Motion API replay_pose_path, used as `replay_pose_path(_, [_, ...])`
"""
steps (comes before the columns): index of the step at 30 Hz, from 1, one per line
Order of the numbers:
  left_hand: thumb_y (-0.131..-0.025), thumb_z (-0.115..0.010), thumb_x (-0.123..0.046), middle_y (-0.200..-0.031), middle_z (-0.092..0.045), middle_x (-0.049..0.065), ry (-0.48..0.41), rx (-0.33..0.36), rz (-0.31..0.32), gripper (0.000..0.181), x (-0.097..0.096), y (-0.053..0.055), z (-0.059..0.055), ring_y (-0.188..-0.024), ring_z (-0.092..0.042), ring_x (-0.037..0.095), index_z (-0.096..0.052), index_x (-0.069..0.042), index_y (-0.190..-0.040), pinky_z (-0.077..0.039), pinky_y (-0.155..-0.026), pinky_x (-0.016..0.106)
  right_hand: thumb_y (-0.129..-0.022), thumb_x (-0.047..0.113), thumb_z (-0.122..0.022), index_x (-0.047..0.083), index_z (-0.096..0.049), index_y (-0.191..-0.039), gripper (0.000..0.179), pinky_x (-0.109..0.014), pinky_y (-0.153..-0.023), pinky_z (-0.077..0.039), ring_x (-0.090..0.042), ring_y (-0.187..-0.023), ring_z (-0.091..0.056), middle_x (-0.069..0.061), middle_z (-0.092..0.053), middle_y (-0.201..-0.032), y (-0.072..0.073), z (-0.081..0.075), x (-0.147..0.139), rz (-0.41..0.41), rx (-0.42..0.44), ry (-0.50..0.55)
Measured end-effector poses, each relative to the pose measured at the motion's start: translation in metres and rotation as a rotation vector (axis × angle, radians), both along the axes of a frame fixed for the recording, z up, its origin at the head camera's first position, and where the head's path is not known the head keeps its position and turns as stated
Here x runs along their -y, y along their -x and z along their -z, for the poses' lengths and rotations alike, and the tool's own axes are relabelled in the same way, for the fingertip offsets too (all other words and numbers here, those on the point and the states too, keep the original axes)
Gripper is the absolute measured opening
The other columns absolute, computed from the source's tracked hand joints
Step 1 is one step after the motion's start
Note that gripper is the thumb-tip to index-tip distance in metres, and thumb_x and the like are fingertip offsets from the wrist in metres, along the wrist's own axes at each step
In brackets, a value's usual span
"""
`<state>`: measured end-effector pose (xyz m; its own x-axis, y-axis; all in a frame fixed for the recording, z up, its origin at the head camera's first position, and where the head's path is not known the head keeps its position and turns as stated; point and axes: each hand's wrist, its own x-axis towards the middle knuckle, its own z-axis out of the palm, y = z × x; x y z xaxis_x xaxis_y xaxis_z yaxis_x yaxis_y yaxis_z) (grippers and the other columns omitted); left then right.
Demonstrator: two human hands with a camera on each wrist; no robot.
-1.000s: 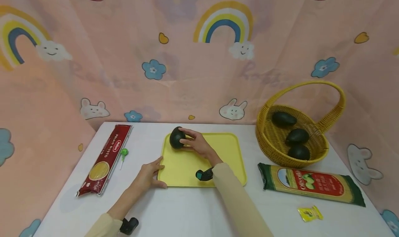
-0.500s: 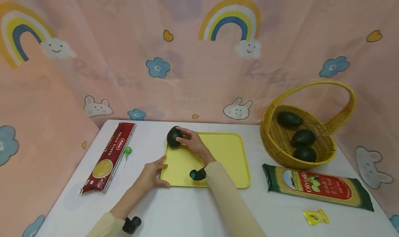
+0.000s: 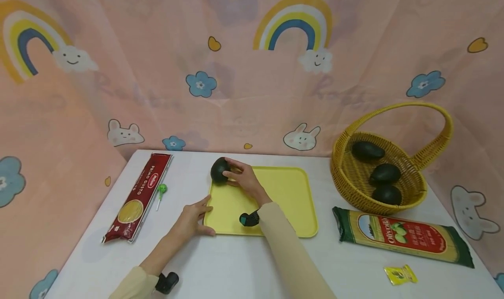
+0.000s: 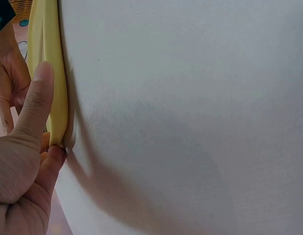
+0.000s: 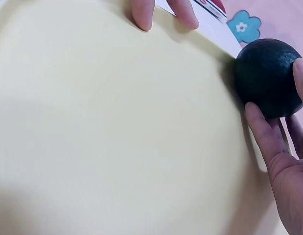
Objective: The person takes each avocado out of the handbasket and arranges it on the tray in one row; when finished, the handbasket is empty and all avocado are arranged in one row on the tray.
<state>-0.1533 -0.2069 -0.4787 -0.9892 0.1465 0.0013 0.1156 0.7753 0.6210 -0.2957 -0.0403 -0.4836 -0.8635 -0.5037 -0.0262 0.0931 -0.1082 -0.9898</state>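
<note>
My right hand (image 3: 246, 182) holds a dark green avocado (image 3: 219, 170) at the far left corner of a yellow tray (image 3: 283, 203). In the right wrist view its thumb and fingers curve round the avocado (image 5: 266, 78), close against the tray's rim. My left hand (image 3: 190, 220) grips the tray's near left corner, fingers over the left rim and thumb at the front edge. The left wrist view shows that thumb (image 4: 36, 105) along the tray's edge (image 4: 57, 98), with a finger bent round the rim. Three more avocados (image 3: 385, 174) lie in a yellow wicker basket (image 3: 350, 194).
The basket with a tall handle stands at the back right. Before it lies a green and red spaghetti packet (image 3: 401, 236), with a small yellow candy (image 3: 400, 275) nearer. At the left are a dark red pasta packet (image 3: 139, 194) and a green lollipop (image 3: 162, 189).
My right hand has shifted the avocado slightly left, to the tray's far left corner. The left hand keeps its place on the tray. The head view has turned a little.
</note>
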Motion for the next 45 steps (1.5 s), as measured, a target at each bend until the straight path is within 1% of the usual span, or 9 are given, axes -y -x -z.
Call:
replay_pose_path(7, [-0.057, -0.089, -0.015, -0.142, -0.045, 0.022, 0.004, -0.016, 0.016, 0.068, 0.000, -0.001, -0.001, -0.125, -0.049, 0.036, -0.063, 0.012, -0.115, -0.044, -0.101, 0.042, -0.091, -0.001, -0.061, 0.009, -0.044, -0.144, 0.056, -0.044, -0.090, -0.052, -0.034, -0.126, -0.049, -0.018, -0.042, -0.145, -0.002, -0.004, -0.004, 0.003, 0.035, -0.012])
replay_pose_path(11, [-0.058, -0.089, -0.016, -0.142, -0.046, 0.021, 0.015, -0.013, 0.012, 0.069, 0.000, -0.001, -0.002, -0.126, -0.048, 0.036, -0.064, 0.012, -0.115, -0.043, -0.102, 0.043, -0.091, -0.002, -0.061, 0.008, -0.046, -0.143, 0.055, -0.044, -0.089, -0.053, -0.035, -0.125, -0.050, -0.019, -0.045, -0.142, -0.002, -0.004, -0.005, 0.003, 0.033, -0.019])
replay_pose_path(18, [-0.058, -0.089, -0.017, -0.142, -0.045, 0.022, 0.007, -0.009, 0.010, 0.069, -0.001, -0.001, -0.001, -0.124, -0.050, 0.037, -0.064, 0.012, -0.115, -0.044, -0.100, 0.043, -0.092, -0.001, -0.060, 0.008, -0.046, -0.143, 0.054, -0.042, -0.087, -0.054, -0.035, -0.123, -0.052, -0.020, -0.040, -0.146, -0.003, -0.002, -0.004, -0.020, 0.042, -0.008])
replay_pose_path(22, [-0.057, -0.090, -0.017, -0.142, -0.045, 0.021, 0.012, -0.008, 0.009, 0.070, -0.001, -0.001, -0.001, -0.125, -0.049, 0.036, -0.064, 0.012, -0.115, -0.044, -0.101, 0.043, -0.091, -0.001, -0.061, 0.008, -0.046, -0.143, 0.054, -0.040, -0.085, -0.055, -0.035, -0.121, -0.054, -0.020, -0.043, -0.143, -0.004, -0.002, -0.002, 0.002, 0.029, -0.016])
replay_pose_path(24, [-0.057, -0.090, -0.017, -0.142, -0.045, 0.022, 0.009, -0.009, 0.010, 0.070, -0.001, -0.001, -0.001, -0.125, -0.050, 0.036, -0.063, 0.012, -0.115, -0.044, -0.100, 0.043, -0.091, -0.001, -0.061, 0.009, -0.045, -0.143, 0.055, -0.040, -0.086, -0.055, -0.034, -0.122, -0.053, -0.019, -0.044, -0.142, -0.003, -0.003, -0.001, 0.013, 0.023, -0.021])
replay_pose_path(27, [-0.057, -0.090, -0.016, -0.142, -0.045, 0.022, -0.007, -0.006, 0.009, 0.070, -0.001, -0.001, -0.003, -0.124, -0.050, 0.035, -0.063, 0.013, -0.116, -0.045, -0.099, 0.042, -0.091, -0.002, -0.060, 0.009, -0.044, -0.144, 0.056, -0.041, -0.087, -0.055, -0.035, -0.123, -0.052, -0.019, -0.042, -0.145, -0.003, -0.004, -0.001, 0.013, 0.027, -0.023])
replay_pose_path(32, [-0.057, -0.090, -0.015, -0.142, -0.046, 0.021, 0.006, -0.007, 0.007, 0.070, -0.001, -0.001, -0.004, -0.124, -0.051, 0.035, -0.063, 0.013, -0.115, -0.045, -0.099, 0.041, -0.090, -0.004, -0.061, 0.011, -0.044, -0.144, 0.059, -0.041, -0.089, -0.053, -0.034, -0.124, -0.051, -0.017, -0.039, -0.148, -0.002, -0.005, -0.004, -0.005, 0.062, -0.015])
replay_pose_path(40, [-0.057, -0.090, -0.016, -0.140, -0.047, 0.022, 0.007, -0.020, 0.015, 0.069, -0.001, -0.002, -0.006, -0.122, -0.052, 0.036, -0.064, 0.013, -0.114, -0.046, -0.098, 0.042, -0.089, -0.006, -0.060, 0.009, -0.045, -0.143, 0.058, -0.041, -0.090, -0.052, -0.035, -0.124, -0.051, -0.017, -0.040, -0.147, 0.000, -0.004, -0.009, -0.010, 0.062, -0.004])
replay_pose_path(45, [-0.057, -0.089, -0.017, -0.141, -0.046, 0.022, 0.017, -0.018, 0.018, 0.069, -0.001, -0.002, -0.005, -0.123, -0.051, 0.036, -0.064, 0.012, -0.114, -0.046, -0.098, 0.041, -0.090, -0.007, -0.060, 0.007, -0.046, -0.143, 0.056, -0.041, -0.089, -0.053, -0.035, -0.122, -0.053, -0.019, -0.042, -0.145, 0.000, -0.004, -0.011, -0.014, 0.063, 0.001])
